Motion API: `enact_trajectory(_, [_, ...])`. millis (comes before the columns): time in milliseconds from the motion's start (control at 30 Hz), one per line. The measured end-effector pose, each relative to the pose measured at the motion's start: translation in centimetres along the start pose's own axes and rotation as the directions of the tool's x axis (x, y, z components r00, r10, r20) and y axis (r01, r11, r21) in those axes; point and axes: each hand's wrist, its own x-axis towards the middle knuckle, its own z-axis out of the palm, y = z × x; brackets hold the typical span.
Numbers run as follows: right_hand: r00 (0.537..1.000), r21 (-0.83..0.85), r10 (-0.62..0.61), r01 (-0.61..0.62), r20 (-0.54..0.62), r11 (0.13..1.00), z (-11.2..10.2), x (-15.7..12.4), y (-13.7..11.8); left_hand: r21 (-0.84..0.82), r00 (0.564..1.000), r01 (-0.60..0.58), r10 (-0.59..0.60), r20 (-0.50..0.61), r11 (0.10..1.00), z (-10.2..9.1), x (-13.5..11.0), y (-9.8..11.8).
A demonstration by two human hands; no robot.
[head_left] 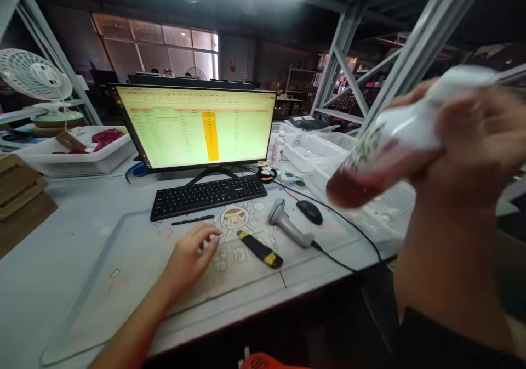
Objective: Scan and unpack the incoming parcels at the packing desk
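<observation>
My right hand (464, 133) is raised high at the right, its fingers wrapped round a bottle (370, 163). The bottle is tilted, with its dark red-brown end pointing down and left and its white end up by my fingers; motion blurs it. On the desk mat (135, 270) rests my left hand (191, 253), loosely curved, a gap between thumb and fingers and nothing in it. Just right of that hand lies a black-and-yellow box cutter (261, 248). A black pen (193, 220) lies beyond its fingertips. The grey barcode scanner (290, 225) is farther right.
A monitor (197, 128) showing a spreadsheet stands behind the keyboard (209, 194). The mouse (309, 212) sits near the scanner's cable. White baskets (306, 151) and a clear bottle (278, 151) are at the back right. Cardboard (20, 199) and another white basket (94, 158) are at the left.
</observation>
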Motion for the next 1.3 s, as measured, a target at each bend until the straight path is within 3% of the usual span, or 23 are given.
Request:
enact_trajectory(33, [0.995,0.169,0.036,-0.052,0.096,0.984,-0.8,-3.9,-1.7,-0.019,0.996,-0.086,0.086,-0.013,0.996,-0.7,-0.2,2.7])
enact_trajectory(67, [0.958,0.302,0.110,-0.190,0.264,0.934,-1.5,-7.7,-3.2,-0.034,0.985,-0.174,0.174,0.001,0.984,-1.6,-0.6,5.6])
enact_trajectory(100, [0.882,0.368,0.190,-0.365,0.432,0.855,-1.9,-11.4,-4.5,-0.053,0.963,-0.262,0.264,0.053,0.964,-2.4,-1.2,8.5])
enact_trajectory(167, [0.643,0.334,0.293,-0.670,0.708,0.663,-2.4,-17.9,-6.4,-0.133,0.887,-0.344,0.369,0.277,0.929,-4.2,-2.5,13.8])
enact_trajectory(200, [0.528,0.307,0.288,-0.769,0.799,0.560,-2.4,-20.7,-7.1,-0.181,0.832,-0.350,0.393,0.392,0.919,-5.0,-3.3,15.9])
enact_trajectory(267, [0.353,0.249,0.159,-0.855,0.922,0.455,-2.2,-25.3,-8.0,-0.255,0.720,-0.321,0.410,0.560,0.912,-6.0,-5.1,18.8])
enact_trajectory(333, [0.229,0.207,0.011,-0.897,0.973,0.392,-1.7,-28.5,-8.6,-0.276,0.666,-0.288,0.398,0.631,0.917,-6.5,-7.1,20.3])
enact_trajectory(433, [0.028,0.059,-0.097,-0.939,0.995,0.338,-1.0,-31.2,-9.2,-0.218,0.667,-0.249,0.330,0.668,0.944,-6.8,-10.0,21.0])
enact_trajectory(500, [-0.091,-0.045,-0.111,-0.930,0.990,0.365,-0.9,-32.0,-9.6,-0.167,0.667,-0.231,0.281,0.690,0.959,-6.8,-11.8,21.2])
enact_trajectory(567, [-0.177,-0.114,-0.115,-0.901,0.977,0.419,-0.9,-32.4,-9.9,-0.130,0.668,-0.215,0.243,0.704,0.968,-6.8,-13.3,21.1])
enact_trajectory(633, [-0.220,-0.153,-0.094,-0.874,0.971,0.462,-0.9,-32.6,-10.3,-0.123,0.688,-0.191,0.223,0.691,0.974,-6.5,-14.5,20.5])
enact_trajectory(667, [-0.213,-0.158,-0.066,-0.867,0.975,0.472,-0.9,-32.8,-10.5,-0.128,0.709,-0.175,0.216,0.671,0.976,-6.3,-15.1,20.0])
enact_trajectory(733, [-0.152,-0.135,0.003,-0.868,0.988,0.478,-0.8,-33.1,-11.1,-0.127,0.762,-0.131,0.182,0.622,0.983,-5.7,-16.0,18.8])
enact_trajectory(833, [-0.002,-0.069,0.127,-0.851,0.992,0.521,-0.3,-34.2,-12.2,-0.014,0.820,-0.054,0.052,0.571,0.998,-4.8,-16.9,17.1])
enact_trajectory(900, [0.161,-0.031,0.241,-0.768,0.957,0.639,0.3,-35.2,-12.9,0.108,0.852,-0.003,-0.055,0.521,0.994,-4.0,-17.1,16.5])
enact_trajectory(1000, [0.455,-0.043,0.331,-0.535,0.827,0.844,1.4,-36.8,-13.4,0.284,0.892,0.062,-0.181,0.414,0.957,-2.8,-17.2,16.1])
enact_trajectory(1067, [0.574,-0.068,0.307,-0.399,0.759,0.915,2.0,-37.7,-13.3,0.403,0.893,0.109,-0.267,0.361,0.909,-1.9,-17.2,16.0])
enact_trajectory(1167, [0.635,-0.095,0.263,-0.285,0.726,0.954,2.6,-38.8,-12.9,0.554,0.857,0.194,-0.415,0.306,0.810,-0.5,-17.2,16.0])
enact_trajectory(1300, [0.590,-0.178,0.288,-0.239,0.754,0.955,2.8,-39.8,-12.2,0.639,0.761,0.295,-0.579,0.293,0.711,1.1,-17.2,16.0])
